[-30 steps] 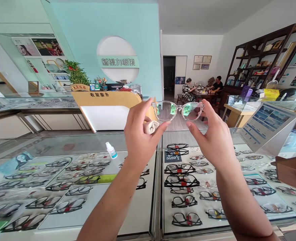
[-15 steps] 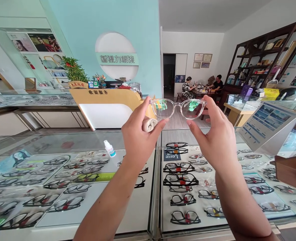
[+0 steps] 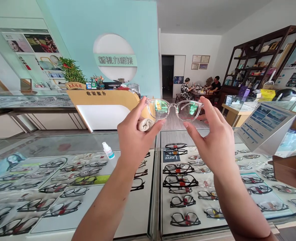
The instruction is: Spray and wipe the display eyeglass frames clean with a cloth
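A pair of clear-framed glasses [image 3: 173, 106] is held up level in front of me, its lenses showing green reflections. My left hand [image 3: 138, 134] grips the frame at its left end between fingers and thumb, with a rolled beige cloth [image 3: 146, 125] tucked in the same hand. At the right end, my right hand [image 3: 212, 134] pinches the frame the same way. Below and left of my left hand, a small white spray bottle [image 3: 108, 150] stands on the glass counter.
Glass display cases [image 3: 157, 201] with many spectacles spread below my arms. A tilted display board [image 3: 266, 125] and a brown wooden tray [image 3: 288, 172] are at right. Behind are a reception desk [image 3: 105, 115] and two people at a table [image 3: 198, 93].
Both hands and the glasses have shifted slightly left in view. The glasses are tilted a little differently, with a temple arm now visible through the right lens.
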`<state>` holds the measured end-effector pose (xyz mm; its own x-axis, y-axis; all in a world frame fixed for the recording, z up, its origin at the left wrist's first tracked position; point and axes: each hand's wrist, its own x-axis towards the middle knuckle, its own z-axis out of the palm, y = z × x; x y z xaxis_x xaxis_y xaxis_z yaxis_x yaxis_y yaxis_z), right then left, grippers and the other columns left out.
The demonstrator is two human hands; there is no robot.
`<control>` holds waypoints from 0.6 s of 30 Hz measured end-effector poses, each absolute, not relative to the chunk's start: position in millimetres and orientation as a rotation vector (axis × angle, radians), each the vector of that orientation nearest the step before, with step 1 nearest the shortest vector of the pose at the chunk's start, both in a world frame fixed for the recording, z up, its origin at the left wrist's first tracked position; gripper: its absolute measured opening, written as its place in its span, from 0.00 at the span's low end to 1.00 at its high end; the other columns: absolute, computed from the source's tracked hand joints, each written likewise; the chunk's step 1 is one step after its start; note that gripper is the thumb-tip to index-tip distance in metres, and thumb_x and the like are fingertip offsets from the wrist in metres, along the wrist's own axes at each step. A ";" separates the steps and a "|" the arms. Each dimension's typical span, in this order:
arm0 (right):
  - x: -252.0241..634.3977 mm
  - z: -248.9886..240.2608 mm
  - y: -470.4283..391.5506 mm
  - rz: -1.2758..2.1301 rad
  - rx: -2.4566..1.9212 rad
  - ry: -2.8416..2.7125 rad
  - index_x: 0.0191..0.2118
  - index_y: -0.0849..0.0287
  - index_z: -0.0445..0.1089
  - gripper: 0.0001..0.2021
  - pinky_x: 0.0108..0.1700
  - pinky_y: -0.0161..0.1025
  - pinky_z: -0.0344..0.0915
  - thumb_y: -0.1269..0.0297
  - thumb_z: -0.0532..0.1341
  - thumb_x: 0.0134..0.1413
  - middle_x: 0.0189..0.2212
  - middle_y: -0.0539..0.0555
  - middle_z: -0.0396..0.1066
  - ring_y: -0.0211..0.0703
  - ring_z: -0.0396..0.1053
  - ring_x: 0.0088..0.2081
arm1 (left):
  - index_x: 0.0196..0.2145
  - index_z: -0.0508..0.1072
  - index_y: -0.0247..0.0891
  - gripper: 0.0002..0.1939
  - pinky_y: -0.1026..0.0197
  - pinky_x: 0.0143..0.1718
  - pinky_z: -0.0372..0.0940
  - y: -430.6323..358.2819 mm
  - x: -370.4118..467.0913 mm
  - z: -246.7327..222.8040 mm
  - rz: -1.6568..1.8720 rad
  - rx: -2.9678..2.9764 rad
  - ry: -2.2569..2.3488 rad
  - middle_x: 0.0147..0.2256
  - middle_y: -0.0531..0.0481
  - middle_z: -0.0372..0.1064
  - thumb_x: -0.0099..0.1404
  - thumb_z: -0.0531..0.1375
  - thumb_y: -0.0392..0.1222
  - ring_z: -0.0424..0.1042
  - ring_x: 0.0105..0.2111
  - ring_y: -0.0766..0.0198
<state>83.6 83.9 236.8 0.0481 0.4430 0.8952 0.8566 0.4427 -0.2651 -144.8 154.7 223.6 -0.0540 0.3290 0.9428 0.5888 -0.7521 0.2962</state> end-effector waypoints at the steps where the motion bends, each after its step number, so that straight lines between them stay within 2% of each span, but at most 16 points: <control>1: 83.3 236.8 83.4 -0.474 -1.175 -1.578 0.83 0.47 0.62 0.35 0.48 0.58 0.84 0.50 0.63 0.77 0.63 0.64 0.81 0.60 0.84 0.50 | 0.74 0.75 0.48 0.40 0.52 0.41 0.82 154.2 -144.6 223.9 -1.901 -2.008 -0.995 0.58 0.41 0.85 0.70 0.76 0.58 0.85 0.48 0.50; 9: 83.6 236.5 81.7 -0.488 -1.204 -1.584 0.83 0.50 0.62 0.35 0.48 0.58 0.84 0.50 0.62 0.77 0.55 0.64 0.83 0.63 0.83 0.51 | 0.74 0.75 0.46 0.39 0.53 0.39 0.80 152.6 -145.0 225.0 -1.889 -1.990 -0.976 0.61 0.40 0.84 0.70 0.76 0.57 0.80 0.37 0.59; 18: 82.1 239.8 76.9 -0.496 -1.200 -1.584 0.83 0.50 0.62 0.36 0.49 0.57 0.83 0.50 0.63 0.76 0.54 0.63 0.82 0.61 0.82 0.49 | 0.73 0.75 0.45 0.37 0.54 0.44 0.81 151.5 -145.2 225.6 -1.854 -2.014 -0.978 0.62 0.40 0.82 0.72 0.75 0.56 0.82 0.44 0.56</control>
<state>82.1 76.9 239.8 0.0414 0.4462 0.8940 0.8764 0.4134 -0.2470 -145.2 151.5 225.6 -0.0254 0.3114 0.9499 0.6082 -0.7493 0.2619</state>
